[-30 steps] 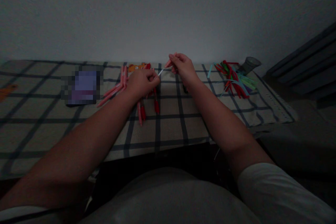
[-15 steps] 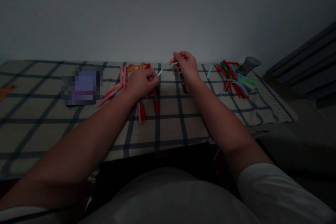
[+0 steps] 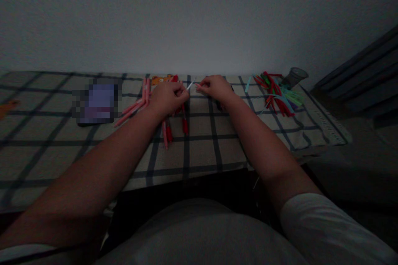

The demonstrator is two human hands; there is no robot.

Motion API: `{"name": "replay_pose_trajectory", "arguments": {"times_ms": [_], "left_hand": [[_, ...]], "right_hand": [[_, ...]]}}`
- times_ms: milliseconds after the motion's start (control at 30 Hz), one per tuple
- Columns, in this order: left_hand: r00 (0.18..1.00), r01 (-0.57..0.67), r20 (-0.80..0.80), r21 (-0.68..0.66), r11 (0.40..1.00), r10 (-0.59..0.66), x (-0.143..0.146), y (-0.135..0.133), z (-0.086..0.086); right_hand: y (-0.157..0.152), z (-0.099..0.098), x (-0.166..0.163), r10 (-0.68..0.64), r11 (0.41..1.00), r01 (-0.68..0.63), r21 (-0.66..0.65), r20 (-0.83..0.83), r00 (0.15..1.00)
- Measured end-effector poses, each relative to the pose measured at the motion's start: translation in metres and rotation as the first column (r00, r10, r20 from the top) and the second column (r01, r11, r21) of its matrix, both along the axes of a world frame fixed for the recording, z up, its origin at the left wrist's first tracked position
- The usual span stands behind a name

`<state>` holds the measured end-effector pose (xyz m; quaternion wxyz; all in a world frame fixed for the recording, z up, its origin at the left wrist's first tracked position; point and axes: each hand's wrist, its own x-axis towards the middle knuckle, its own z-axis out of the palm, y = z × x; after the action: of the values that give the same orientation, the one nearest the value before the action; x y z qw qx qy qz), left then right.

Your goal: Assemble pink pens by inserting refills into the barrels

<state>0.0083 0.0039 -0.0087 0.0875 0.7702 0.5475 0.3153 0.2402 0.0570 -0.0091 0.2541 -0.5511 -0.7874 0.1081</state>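
My left fingers (image 3: 181,99) pinch a white rod (image 3: 191,84), right fingers (image 3: 204,84) a pink piece (image 3: 197,85) — unjoined, near the tabletop's (image 3: 202,149) far edge.

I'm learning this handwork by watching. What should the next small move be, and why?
Probably line up the pink piece in the right hand with the white stick in the left hand: its tip sticks out bare, and the two look close but apart.
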Motion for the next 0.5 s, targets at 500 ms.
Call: {"name": "replay_pose_trajectory", "arguments": {"times_ms": [500], "left_hand": [[0.998, -0.029, -0.048, -0.021, 0.999, 0.028, 0.0003, -0.0003, -0.0009]], "right_hand": [[-0.0046, 0.0036, 0.0007, 0.001, 1.0, -0.003, 0.006, 0.341, 0.94]]}}
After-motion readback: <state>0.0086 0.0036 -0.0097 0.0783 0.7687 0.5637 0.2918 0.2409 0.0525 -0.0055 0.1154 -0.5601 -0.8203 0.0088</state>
